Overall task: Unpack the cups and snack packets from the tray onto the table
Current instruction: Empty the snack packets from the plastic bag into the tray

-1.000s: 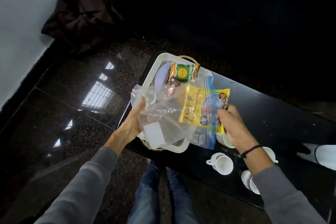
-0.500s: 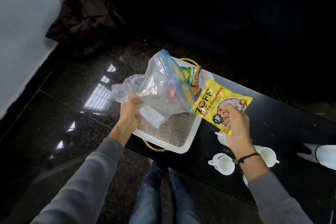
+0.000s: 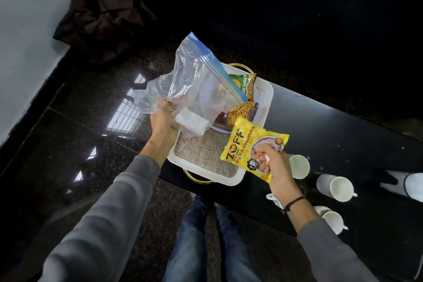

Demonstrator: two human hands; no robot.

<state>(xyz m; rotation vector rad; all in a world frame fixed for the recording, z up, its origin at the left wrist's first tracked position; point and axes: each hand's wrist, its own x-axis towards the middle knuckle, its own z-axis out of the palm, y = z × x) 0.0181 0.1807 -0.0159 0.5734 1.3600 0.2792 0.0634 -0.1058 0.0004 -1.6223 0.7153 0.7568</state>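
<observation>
Over the tray, left hand grip clutching zip bag, right hand grip pinching yellow packet

Left hand grips a clear zip bag bunched at its base, held above the white tray. Right hand grips a yellow soya chunks packet over the tray's right edge. 2 snack packets lie in the tray. 3 white cups fully visible on the black table, right of the tray.
</observation>
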